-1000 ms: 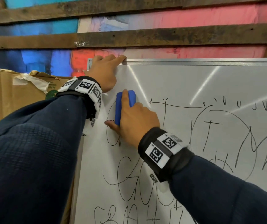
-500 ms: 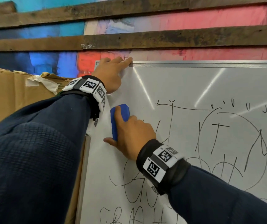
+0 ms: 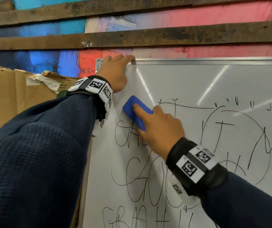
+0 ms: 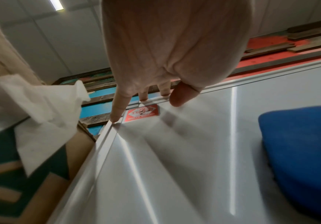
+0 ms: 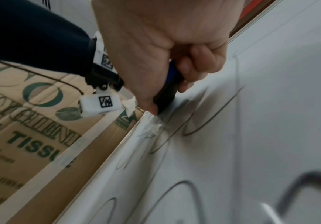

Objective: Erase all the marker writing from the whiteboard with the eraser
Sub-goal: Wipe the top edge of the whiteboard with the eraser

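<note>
My left hand (image 3: 115,73) planted on top-left corner of whiteboard (image 3: 189,83), blocks that corner. Bare strip of board runs right under top frame, open for my right hand (image 3: 158,127) with eraser (image 3: 132,109). Cardboard box (image 3: 16,94) just beside left edge, no room past frame. Wooden planks (image 3: 165,37) above.

The whiteboard (image 3: 197,83) fills the right of the frame. Black writing (image 3: 137,175) covers its lower part; the blue eraser (image 3: 132,109) presses on it.

A storeroom-like workspace: taped cardboard box (image 3: 16,96) (tissue), rough painted plank wall (image 3: 165,37), whiteboard (image 3: 197,83).
</note>
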Action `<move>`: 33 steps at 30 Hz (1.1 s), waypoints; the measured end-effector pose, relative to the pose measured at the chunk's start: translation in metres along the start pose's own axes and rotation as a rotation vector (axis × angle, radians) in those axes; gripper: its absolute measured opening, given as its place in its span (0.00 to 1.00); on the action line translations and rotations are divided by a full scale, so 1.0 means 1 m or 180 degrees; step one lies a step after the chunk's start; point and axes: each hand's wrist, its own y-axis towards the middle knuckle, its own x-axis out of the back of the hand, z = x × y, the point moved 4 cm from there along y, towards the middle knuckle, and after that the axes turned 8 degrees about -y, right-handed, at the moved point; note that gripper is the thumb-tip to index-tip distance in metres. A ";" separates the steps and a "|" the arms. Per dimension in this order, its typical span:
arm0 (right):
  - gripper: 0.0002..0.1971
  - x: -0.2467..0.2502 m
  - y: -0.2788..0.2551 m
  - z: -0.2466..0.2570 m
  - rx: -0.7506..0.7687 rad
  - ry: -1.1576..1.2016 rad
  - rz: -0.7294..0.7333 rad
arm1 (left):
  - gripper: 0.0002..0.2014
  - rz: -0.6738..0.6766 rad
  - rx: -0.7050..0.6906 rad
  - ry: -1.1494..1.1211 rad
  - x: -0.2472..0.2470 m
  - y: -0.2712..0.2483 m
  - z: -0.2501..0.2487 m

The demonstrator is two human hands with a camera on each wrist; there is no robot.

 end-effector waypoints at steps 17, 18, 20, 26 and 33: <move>0.25 0.025 -0.021 -0.087 0.0057 0.0378 -0.0674 | 0.28 -0.0331 0.0745 -0.0073 -0.008 0.001 -0.035; 0.25 0.025 -0.024 -0.090 0.0068 0.0353 -0.0649 | 0.27 -0.0344 0.0763 -0.0025 -0.008 0.001 -0.038; 0.25 0.029 -0.035 -0.105 0.0013 0.0307 -0.0689 | 0.27 -0.0343 0.0815 0.0111 -0.009 0.000 -0.042; 0.24 0.041 -0.065 -0.153 -0.0265 0.0291 -0.0918 | 0.34 -0.0039 0.0883 0.0517 -0.017 0.004 -0.055; 0.26 0.030 -0.037 -0.113 0.0107 0.0261 -0.0683 | 0.22 -0.0041 0.0552 0.0738 -0.008 0.020 -0.090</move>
